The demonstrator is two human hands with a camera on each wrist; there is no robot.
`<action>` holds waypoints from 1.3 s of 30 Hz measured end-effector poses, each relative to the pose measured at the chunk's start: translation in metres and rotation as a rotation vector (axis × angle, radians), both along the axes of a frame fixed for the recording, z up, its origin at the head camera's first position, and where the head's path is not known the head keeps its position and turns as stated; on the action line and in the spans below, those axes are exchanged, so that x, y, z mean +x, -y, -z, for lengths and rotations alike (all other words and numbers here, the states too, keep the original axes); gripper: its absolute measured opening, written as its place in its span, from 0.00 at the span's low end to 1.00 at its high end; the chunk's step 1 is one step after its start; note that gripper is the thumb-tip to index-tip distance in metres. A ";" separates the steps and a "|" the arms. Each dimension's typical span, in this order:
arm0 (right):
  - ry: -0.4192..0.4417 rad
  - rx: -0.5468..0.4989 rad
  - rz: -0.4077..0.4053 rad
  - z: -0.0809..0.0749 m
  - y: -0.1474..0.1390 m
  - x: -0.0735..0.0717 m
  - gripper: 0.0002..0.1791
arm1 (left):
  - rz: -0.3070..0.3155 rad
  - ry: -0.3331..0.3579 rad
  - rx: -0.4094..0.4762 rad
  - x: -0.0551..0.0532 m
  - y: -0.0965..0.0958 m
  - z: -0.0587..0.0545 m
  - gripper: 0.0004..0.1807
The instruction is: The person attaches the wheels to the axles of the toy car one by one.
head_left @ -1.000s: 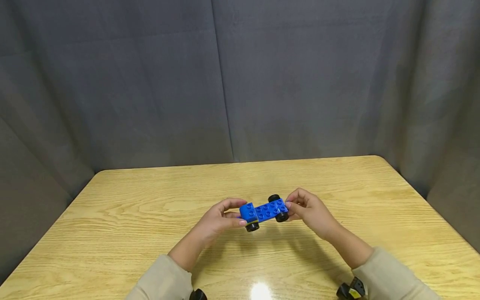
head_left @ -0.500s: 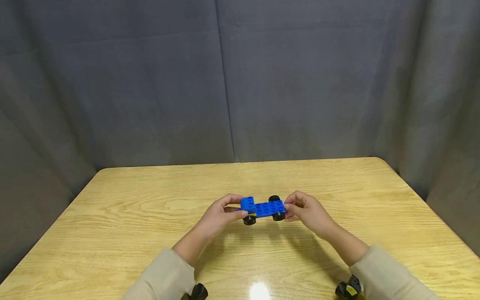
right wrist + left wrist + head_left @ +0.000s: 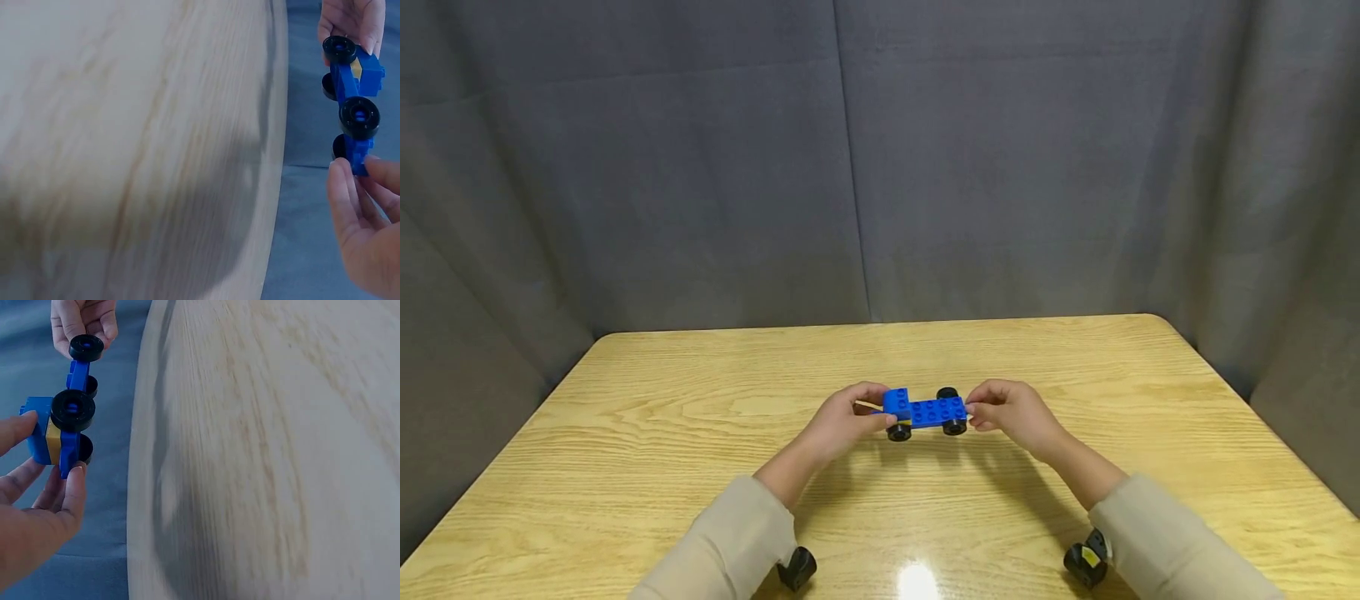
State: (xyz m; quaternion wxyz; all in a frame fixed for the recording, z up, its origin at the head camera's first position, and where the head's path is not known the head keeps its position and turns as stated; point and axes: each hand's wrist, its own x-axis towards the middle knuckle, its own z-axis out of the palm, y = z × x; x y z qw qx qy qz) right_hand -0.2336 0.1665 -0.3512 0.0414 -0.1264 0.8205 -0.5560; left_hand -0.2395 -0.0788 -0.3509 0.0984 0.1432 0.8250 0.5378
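A blue toy car [image 3: 937,412] of building bricks, with black wheels and a raised block at its left end, is held above the table between both hands. My left hand [image 3: 842,423] grips the end with the raised block. In the left wrist view a yellow layer [image 3: 53,442] shows between that blue block [image 3: 39,431] and the base. My right hand [image 3: 1017,415] pinches the low, studded end of the car. From the right wrist view, the thumb and fingers [image 3: 340,194] close on the tip behind the rear wheels [image 3: 359,117].
The light wood table [image 3: 715,400] lies below the hands, with their shadows on it. A grey curtain [image 3: 722,183] hangs behind and at both sides. Black wrist devices [image 3: 797,569] stick out by the sleeves.
The car has turned from a slant to nearly level across the view, its left end moving farther from me. Both hands keep their hold and have shifted slightly away.
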 end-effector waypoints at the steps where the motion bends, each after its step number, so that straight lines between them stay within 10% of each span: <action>1: 0.001 0.012 0.004 0.001 0.000 -0.002 0.07 | 0.002 0.002 -0.005 -0.001 0.000 0.000 0.22; 39: 0.066 0.280 -0.001 0.021 0.000 -0.019 0.04 | 0.056 0.014 -0.177 -0.019 -0.013 0.018 0.19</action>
